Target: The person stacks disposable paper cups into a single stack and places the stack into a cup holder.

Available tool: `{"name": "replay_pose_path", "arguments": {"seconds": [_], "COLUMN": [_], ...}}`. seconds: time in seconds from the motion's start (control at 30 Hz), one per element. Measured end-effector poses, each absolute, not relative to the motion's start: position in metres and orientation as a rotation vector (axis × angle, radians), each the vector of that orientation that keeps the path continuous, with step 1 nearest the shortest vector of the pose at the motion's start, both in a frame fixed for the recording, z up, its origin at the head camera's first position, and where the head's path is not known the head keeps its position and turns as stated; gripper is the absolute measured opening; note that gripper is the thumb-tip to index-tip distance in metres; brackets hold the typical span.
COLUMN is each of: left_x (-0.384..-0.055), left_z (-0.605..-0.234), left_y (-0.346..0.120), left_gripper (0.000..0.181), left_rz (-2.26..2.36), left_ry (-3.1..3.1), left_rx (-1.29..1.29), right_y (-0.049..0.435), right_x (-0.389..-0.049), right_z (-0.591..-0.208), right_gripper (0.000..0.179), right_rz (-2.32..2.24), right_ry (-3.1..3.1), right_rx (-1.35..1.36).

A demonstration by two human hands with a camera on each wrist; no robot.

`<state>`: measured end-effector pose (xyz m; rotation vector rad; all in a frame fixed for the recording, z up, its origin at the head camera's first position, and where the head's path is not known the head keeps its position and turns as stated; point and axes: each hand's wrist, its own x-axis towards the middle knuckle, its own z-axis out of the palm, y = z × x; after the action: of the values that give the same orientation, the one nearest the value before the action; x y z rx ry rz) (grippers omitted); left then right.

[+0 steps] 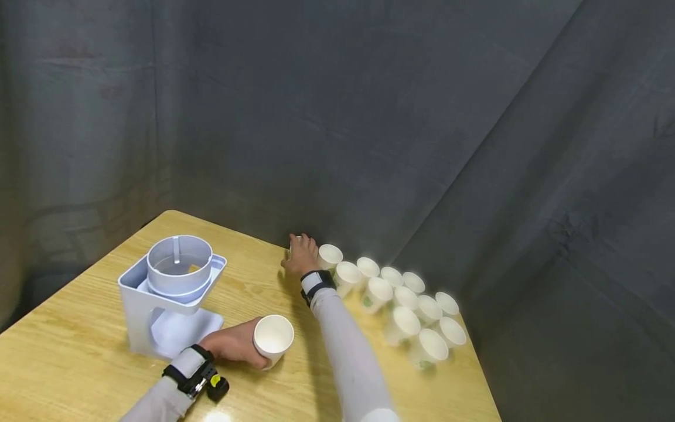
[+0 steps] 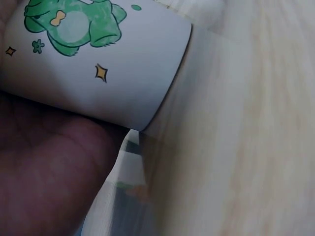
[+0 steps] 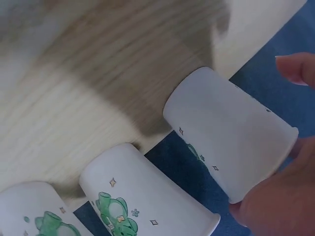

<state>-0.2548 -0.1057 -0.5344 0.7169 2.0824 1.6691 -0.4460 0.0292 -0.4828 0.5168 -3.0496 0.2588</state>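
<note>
In the head view my left hand grips a white paper cup by its side, beside the pale plastic stand. The left wrist view shows a green cartoon animal and small stars printed on this cup. My right hand reaches to the far table edge, over the leftmost cup of a group. Close up in the right wrist view, fingers touch the rim of that upright cup, while the thumb stands apart from its side. A neighbouring cup with the same print stands close by.
Several white paper cups stand in uneven rows along the table's right side. At the left is a pale plastic stand bearing a round open container. Dark grey cloth hangs behind the wooden table.
</note>
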Motion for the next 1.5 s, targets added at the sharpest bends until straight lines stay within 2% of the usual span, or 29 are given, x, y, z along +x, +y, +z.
{"name": "replay_pose_path", "arguments": {"seconds": [0.4,0.67,0.8,0.97,1.13,1.5], "left_x": [-0.256,-0.257,-0.258,-0.259,-0.258,-0.259], "left_z": [-0.535,-0.535,-0.536,-0.535,-0.534,-0.534], "left_y": [-0.109,-0.107,-0.107,-0.108,-0.107,-0.106], "left_gripper": [0.076,0.077,0.076,0.078,0.08,0.084], "left_rz": [1.674,1.687,1.691,1.674,1.664,1.645], "left_ry": [2.103,2.098,2.086,2.091,2.101,2.141], "left_rx": [0.799,0.786,0.8,0.785,0.744,0.696], "right_y": [0.038,0.055,0.069,0.087,0.104,0.125], "right_x": [-0.416,-0.388,-0.378,-0.361,-0.329,-0.284], "right_z": [-0.483,-0.484,-0.484,-0.481,-0.469,-0.452], "right_gripper": [0.072,0.05,0.045,0.045,0.045,0.048], "right_rz": [0.272,0.437,0.473,0.602,0.716,0.537], "right_ry": [-2.973,-2.892,-2.834,-2.856,-2.853,-2.887], "right_rx": [0.615,0.593,0.617,0.597,0.582,0.631]}}
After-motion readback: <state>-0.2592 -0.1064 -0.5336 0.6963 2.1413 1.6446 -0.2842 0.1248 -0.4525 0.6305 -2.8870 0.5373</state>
